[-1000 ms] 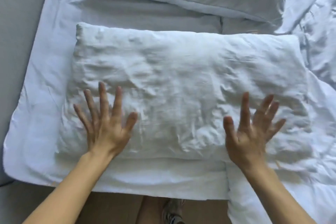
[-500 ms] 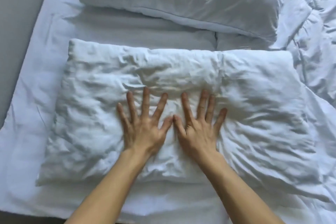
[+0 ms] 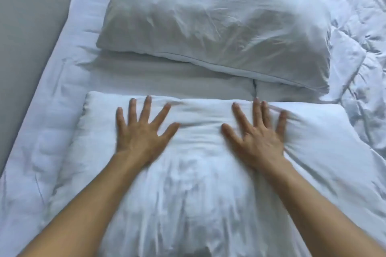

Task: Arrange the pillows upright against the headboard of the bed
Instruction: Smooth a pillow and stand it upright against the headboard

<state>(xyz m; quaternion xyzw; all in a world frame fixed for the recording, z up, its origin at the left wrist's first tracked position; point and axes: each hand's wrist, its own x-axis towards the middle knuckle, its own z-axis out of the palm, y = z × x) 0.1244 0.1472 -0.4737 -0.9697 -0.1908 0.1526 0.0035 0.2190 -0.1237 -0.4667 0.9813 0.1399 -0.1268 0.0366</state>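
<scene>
A white wrinkled pillow [image 3: 200,183] lies flat on the bed right in front of me. My left hand [image 3: 142,129] presses palm-down on its far left part, fingers spread. My right hand [image 3: 258,133] presses palm-down on its far right part, fingers spread, slightly blurred. Neither hand grips anything. A second white pillow [image 3: 215,23] lies flat farther away, parallel to the first, with a strip of sheet between them. The headboard is not in view.
A white fitted sheet [image 3: 167,77] covers the mattress. A crumpled white duvet [image 3: 361,58] is bunched along the right side. Grey floor or wall [image 3: 31,27] runs along the bed's left edge.
Both hands slid from the pillow's middle up toward its far edge and spread apart. The view moved forward, so the far pillow shows more fully.
</scene>
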